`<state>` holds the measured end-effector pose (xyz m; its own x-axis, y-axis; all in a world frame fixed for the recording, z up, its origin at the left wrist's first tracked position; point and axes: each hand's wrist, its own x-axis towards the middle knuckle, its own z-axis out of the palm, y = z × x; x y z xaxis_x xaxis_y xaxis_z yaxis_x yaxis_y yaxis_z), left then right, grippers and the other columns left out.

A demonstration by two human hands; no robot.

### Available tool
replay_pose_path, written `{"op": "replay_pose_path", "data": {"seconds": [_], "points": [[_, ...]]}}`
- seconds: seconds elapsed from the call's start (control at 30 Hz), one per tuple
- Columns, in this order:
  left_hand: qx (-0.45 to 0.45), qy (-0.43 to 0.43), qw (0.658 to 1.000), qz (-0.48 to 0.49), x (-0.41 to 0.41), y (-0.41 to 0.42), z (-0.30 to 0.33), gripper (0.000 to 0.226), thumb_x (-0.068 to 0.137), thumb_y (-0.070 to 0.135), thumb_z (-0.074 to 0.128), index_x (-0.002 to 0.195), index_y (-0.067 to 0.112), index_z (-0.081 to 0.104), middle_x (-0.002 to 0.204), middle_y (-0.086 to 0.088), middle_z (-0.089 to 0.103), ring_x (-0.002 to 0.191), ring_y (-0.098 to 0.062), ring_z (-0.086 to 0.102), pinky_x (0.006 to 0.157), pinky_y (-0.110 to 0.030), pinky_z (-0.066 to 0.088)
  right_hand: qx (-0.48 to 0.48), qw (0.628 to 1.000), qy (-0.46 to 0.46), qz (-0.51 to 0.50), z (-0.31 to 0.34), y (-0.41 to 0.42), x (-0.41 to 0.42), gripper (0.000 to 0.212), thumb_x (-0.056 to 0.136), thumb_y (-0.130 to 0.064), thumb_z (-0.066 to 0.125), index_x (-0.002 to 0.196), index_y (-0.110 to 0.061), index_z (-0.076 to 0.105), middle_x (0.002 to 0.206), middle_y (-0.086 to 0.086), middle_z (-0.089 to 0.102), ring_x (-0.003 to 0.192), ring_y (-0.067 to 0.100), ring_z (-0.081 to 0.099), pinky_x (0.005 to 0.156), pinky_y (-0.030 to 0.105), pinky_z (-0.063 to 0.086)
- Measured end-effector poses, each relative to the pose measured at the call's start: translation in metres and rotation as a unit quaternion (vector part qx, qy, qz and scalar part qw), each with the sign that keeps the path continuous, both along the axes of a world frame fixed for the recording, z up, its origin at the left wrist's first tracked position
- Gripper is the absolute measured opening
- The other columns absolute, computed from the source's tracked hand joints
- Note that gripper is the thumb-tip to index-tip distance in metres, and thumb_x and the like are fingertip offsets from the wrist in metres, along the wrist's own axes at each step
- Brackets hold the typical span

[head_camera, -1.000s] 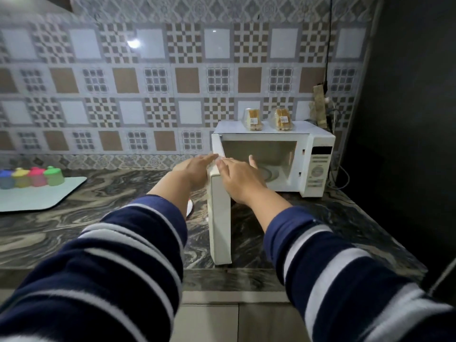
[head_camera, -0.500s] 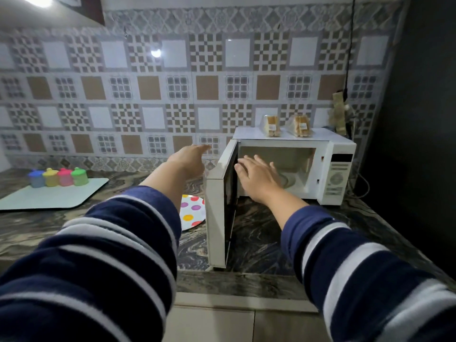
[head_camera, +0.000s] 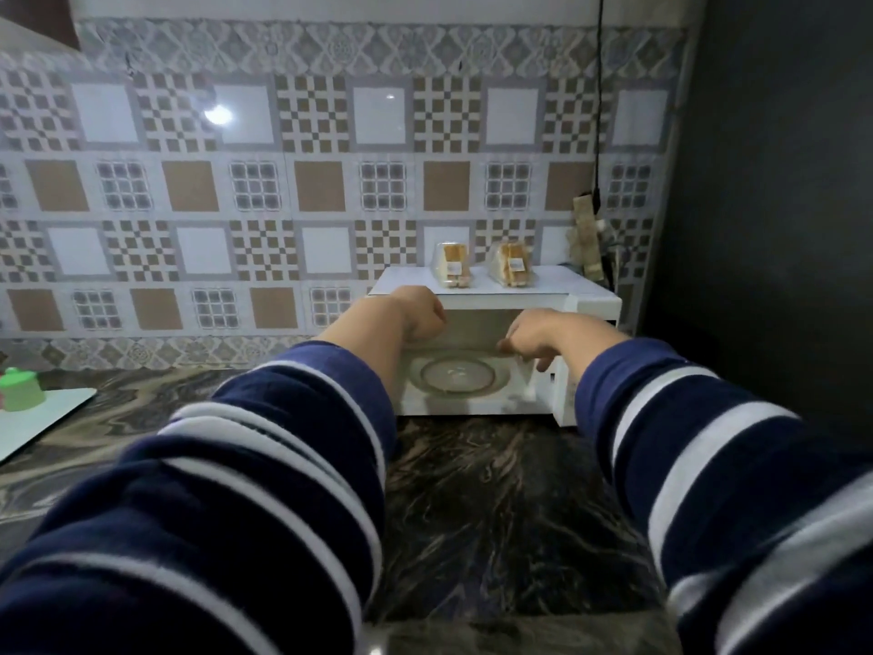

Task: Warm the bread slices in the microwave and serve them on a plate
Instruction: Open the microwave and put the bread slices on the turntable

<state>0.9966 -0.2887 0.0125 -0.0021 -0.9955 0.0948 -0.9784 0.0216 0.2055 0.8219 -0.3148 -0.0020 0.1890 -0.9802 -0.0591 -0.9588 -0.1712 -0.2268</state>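
- Presently we note the white box-shaped microwave at the back right of the counter, against the wall; its cavity is open to view and pale inside.
- We see a round clear glass turntable lying flat on the cavity floor, with nothing on it.
- Two packs of bread slices stand on the flat top of the microwave, near its rear edge: the left bread pack and the right bread pack. Both are wrapped in clear film with a small pale label, and the crusts show tan. They stand apart from each other and from both hands.
- Our left hand is at the upper left of the cavity opening, fingers curled downward into a loose fist. We cannot tell whether they grip anything; the door is hidden behind this arm.
- Our right hand reaches into the right side of the cavity, above the turntable, fingers bent and pointing down, thumb hanging lower. It holds nothing that we can see.
- Both forearms wear sleeves of soft knit, dark blue with white bands.
- The counter surface is polished stone with swirling dark and cream veins.
- Toward the left edge of the counter lies a pale flat board with a rounded corner; a green plastic lidded container stands on it.
- The wall behind carries glossy square tiles in brown, white and grey check patterns.
- A black cord hangs down the wall above the microwave's right end.
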Motion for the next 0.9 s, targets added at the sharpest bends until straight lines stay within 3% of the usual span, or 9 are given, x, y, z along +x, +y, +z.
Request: {"op": "replay_pose_path", "data": {"seconds": [0.13,0.23,0.33,0.47,0.53,0.73,0.8,0.9], "points": [[-0.037,-0.012,0.999,0.021,-0.015,-0.063,-0.002,0.035,0.093,0.029,0.049,0.125,0.026,0.061,0.132,-0.001,0.056,0.119,-0.022,0.052,0.105,-0.038,0.042,-0.025,1.0,-0.006,-0.003,0.013,-0.066,-0.025,0.04,0.097,-0.033,0.05,0.129,-0.01,0.055,0.124,0.01,0.058,0.1,0.026,0.062,0.084,0.031,0.047],[-0.049,0.009,0.997,0.051,-0.02,-0.11,0.0,0.045,0.093,0.028,0.048,0.139,0.026,0.047,0.142,-0.003,0.049,0.128,-0.025,0.046,0.11,-0.04,0.037,-0.054,0.998,-0.031,-0.002,0.017,-0.123,-0.035,0.036,0.093,-0.033,0.051,0.121,-0.011,0.06,0.115,0.01,0.062,0.092,0.025,0.06,0.078,0.03,0.046],[-0.084,0.037,0.993,0.08,-0.021,-0.152,-0.001,0.058,0.093,0.034,0.05,0.147,0.022,0.031,0.146,-0.006,0.045,0.132,-0.028,0.043,0.109,-0.044,0.037,-0.112,0.992,-0.058,-0.003,0.018,-0.173,-0.035,0.038,0.092,-0.037,0.05,0.12,-0.014,0.059,0.116,0.01,0.063,0.096,0.027,0.06,0.08,0.032,0.048],[-0.128,0.063,0.98,0.14,-0.026,-0.204,-0.009,0.074,0.09,0.05,0.051,0.149,0.016,0.021,0.149,-0.01,0.038,0.136,-0.031,0.037,0.107,-0.049,0.037,-0.141,0.983,-0.115,-0.012,0.014,-0.228,-0.028,0.07,0.086,-0.043,0.056,0.147,-0.019,0.031,0.135,0.011,0.053,0.114,0.032,0.055,0.09,0.038,0.047],[-0.139,0.09,0.971,0.173,-0.029,-0.228,-0.012,0.082,0.088,0.058,0.048,0.15,0.013,0.019,0.149,-0.01,0.038,0.135,-0.032,0.036,0.106,-0.049,0.037,-0.13,0.978,-0.161,-0.011,0.012,-0.253,-0.023,0.084,0.084,-0.049,0.059,0.151,-0.019,0.019,0.143,0.011,0.044,0.123,0.034,0.049,0.097,0.04,0.043],[-0.175,0.189,0.939,0.228,-0.036,-0.275,-0.024,0.095,0.083,0.064,0.053,0.152,0.017,0.008,0.152,-0.008,0.036,0.13,-0.032,0.046,0.101,-0.048,0.043,-0.142,0.956,-0.253,-0.044,-0.004,-0.291,-0.01,0.092,0.083,-0.06,0.059,0.149,-0.015,0.014,0.139,0.009,0.048,0.122,0.031,0.051,0.089,0.038,0.043],[-0.203,0.195,0.925,0.256,-0.037,-0.28,-0.028,0.093,0.084,0.062,0.053,0.151,0.013,0.012,0.141,-0.008,0.049,0.121,-0.031,0.054,0.094,-0.044,0.047,-0.167,0.954,-0.239,-0.065,-0.008,-0.293,-0.008,0.09,0.084,-0.061,0.057,0.149,-0.013,0.017,0.132,0.01,0.054,0.117,0.031,0.055,0.081,0.036,0.043],[-0.223,0.201,0.912,0.281,-0.04,-0.281,-0.028,0.076,0.083,0.059,0.057,0.138,0.012,0.036,0.118,-0.007,0.061,0.104,-0.027,0.061,0.079,-0.037,0.046,-0.18,0.951,-0.236,-0.089,-0.008,-0.293,-0.004,0.086,0.083,-0.058,0.06,0.146,-0.012,0.024,0.125,0.009,0.058,0.111,0.029,0.058,0.072,0.032,0.04]]}}
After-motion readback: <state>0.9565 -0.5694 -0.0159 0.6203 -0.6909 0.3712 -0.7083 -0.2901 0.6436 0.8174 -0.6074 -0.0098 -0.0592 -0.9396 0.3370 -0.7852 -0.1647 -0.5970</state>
